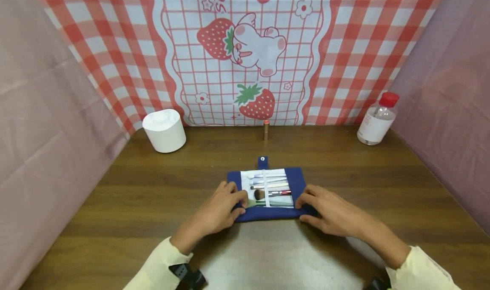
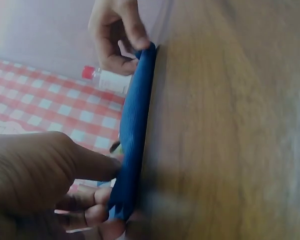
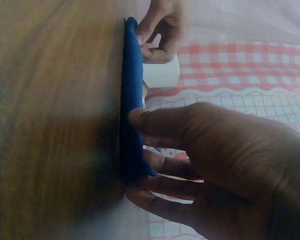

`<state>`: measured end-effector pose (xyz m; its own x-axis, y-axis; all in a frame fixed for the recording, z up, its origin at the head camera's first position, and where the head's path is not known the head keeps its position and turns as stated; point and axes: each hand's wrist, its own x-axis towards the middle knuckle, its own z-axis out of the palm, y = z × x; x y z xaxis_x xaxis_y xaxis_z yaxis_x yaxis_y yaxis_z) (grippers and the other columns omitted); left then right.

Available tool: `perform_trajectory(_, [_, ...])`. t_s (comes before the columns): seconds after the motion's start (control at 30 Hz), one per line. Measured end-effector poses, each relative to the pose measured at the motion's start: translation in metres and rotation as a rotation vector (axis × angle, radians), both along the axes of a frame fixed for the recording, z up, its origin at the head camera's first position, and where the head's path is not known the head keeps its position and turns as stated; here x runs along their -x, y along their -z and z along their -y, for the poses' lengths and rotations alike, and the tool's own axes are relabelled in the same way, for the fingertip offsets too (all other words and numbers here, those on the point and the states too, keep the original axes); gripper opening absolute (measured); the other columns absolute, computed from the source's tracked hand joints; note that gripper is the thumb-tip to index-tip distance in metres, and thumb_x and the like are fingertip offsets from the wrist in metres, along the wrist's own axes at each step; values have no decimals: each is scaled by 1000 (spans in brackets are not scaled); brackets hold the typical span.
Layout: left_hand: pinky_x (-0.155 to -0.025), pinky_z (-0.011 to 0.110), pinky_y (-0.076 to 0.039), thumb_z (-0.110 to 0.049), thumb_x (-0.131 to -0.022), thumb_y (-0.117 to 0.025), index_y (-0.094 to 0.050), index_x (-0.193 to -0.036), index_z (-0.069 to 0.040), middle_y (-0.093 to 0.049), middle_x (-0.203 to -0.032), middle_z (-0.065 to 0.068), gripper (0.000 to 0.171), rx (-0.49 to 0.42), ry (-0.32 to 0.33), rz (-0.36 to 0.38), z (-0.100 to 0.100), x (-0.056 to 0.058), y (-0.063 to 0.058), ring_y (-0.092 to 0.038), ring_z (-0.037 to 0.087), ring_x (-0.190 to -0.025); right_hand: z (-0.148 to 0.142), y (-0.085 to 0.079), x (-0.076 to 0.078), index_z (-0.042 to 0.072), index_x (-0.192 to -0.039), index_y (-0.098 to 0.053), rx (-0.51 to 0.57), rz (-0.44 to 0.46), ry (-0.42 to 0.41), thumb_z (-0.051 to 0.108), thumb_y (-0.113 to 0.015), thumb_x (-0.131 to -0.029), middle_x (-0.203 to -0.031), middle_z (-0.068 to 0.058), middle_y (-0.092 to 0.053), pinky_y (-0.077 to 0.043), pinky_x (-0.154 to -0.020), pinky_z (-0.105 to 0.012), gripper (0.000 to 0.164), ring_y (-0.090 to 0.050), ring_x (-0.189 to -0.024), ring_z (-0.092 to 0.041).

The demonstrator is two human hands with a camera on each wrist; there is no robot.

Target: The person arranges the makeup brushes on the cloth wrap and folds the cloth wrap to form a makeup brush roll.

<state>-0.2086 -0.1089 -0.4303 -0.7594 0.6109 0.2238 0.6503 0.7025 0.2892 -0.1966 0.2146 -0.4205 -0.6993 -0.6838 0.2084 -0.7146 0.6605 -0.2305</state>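
Observation:
A navy fabric makeup brush roll [image 1: 264, 214] lies unrolled on the table, its front edge puffed up along the near side. Several makeup brushes [image 1: 272, 181] lie sideways on its pale lining under a white elastic band [image 1: 266, 188]. My left hand [image 1: 223, 207] grips the roll's front left corner, thumb on the near edge and fingers curled over the side. At the front right corner my right hand [image 1: 327, 209] holds it the same way. A snap tab [image 1: 262, 162] sticks out from the far edge. Both wrist views show the thumbs against the blue front edge.
Behind the roll stands a lipstick [image 1: 266, 130] by the checkered cloth backdrop [image 1: 348, 47]. A white tub [image 1: 165, 132] is at the back left, and a clear bottle with a red cap [image 1: 377, 122] at the back right. Pinkish cloth walls flank the wooden table [image 1: 153, 196].

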Motion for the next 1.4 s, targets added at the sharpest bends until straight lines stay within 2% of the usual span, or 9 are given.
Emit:
perform_trajectory(0.13, [-70, 29, -39, -33, -94, -72, -64, -89, -25, -51, -91, -4, 13, 36, 40, 7, 3, 0, -3, -41, 15, -87, 1, -1, -1, 18, -105, -69, -46, -65, -12, 24, -81, -87, -105, 7, -55, -51, -84, -39, 22, -53, -99, -11])
perform_trajectory(0.3, [-69, 29, -43, -56, -84, -75, -64, -88, -27, -47, -97, -6, 32, 80, 67, 69, 8, -2, -9, -38, 16, -94, 0, 0, -1, 18, -101, -70, -40, -151, -43, 20, -81, -86, -100, 9, -59, -49, -85, -39, 19, -52, -98, -12])
perform_trajectory(0.4, [-72, 30, -44, -50, -82, -80, -64, -89, -24, -47, -98, -6, 30, 86, 93, 82, 10, -1, -10, -39, 16, -94, -1, 0, 0, 17, -100, -72, -18, -188, -56, 17, -79, -86, -97, 9, -59, -48, -82, -38, 16, -51, -95, -10])
perform_trajectory(0.57, [-78, 31, -43, -31, -93, -73, -64, -87, -21, -53, -93, -7, 15, 21, 120, 139, 11, 4, -8, -46, 13, -90, -1, 3, 1, 16, -97, -73, 31, -211, -32, 11, -78, -86, -96, 6, -58, -48, -79, -36, 13, -51, -92, -11])
perform_trajectory(0.9, [-71, 32, -49, -14, -98, -66, -64, -103, -14, -63, -83, -7, 6, -173, 35, 228, 12, 13, 3, -57, 9, -75, -2, 9, 8, 16, -108, -66, 143, -82, 90, 3, -66, -95, -103, 5, -67, -54, -80, -41, 18, -63, -95, -13])
perform_trajectory(1.0, [-67, 32, -47, -9, -96, -68, -56, -108, -16, -58, -83, -4, 18, -213, 23, 200, 11, 13, 5, -55, 11, -74, -1, 13, 11, 17, -107, -63, 183, -100, 100, 1, -66, -94, -101, 6, -66, -54, -74, -36, 21, -62, -89, -8])
perform_trajectory(1.13, [-69, 32, -45, -8, -94, -69, -57, -102, -17, -54, -87, -1, 17, -201, 23, 101, 9, 12, 6, -54, 16, -80, 0, 16, 14, 18, -101, -67, 184, -165, 104, 1, -68, -92, -99, 6, -65, -54, -71, -34, 19, -61, -85, -8])
perform_trajectory(1.27, [-74, 33, -46, -19, -97, -69, -63, -103, -16, -54, -95, 2, 9, -143, 26, 50, 10, 9, 4, -53, 17, -86, -3, 14, 14, 19, -100, -72, 115, -201, 96, 5, -69, -89, -105, 2, -62, -53, -77, -38, 18, -59, -94, -15])
perform_trajectory(1.4, [-79, 35, -45, -32, -93, -74, -65, -110, -15, -52, -103, 2, 26, -87, 42, 49, 13, 7, 3, -46, 17, -92, -6, 12, 12, 19, -107, -73, 27, -161, 102, 16, -73, -89, -113, 1, -57, -52, -83, -40, 18, -52, -106, -18])
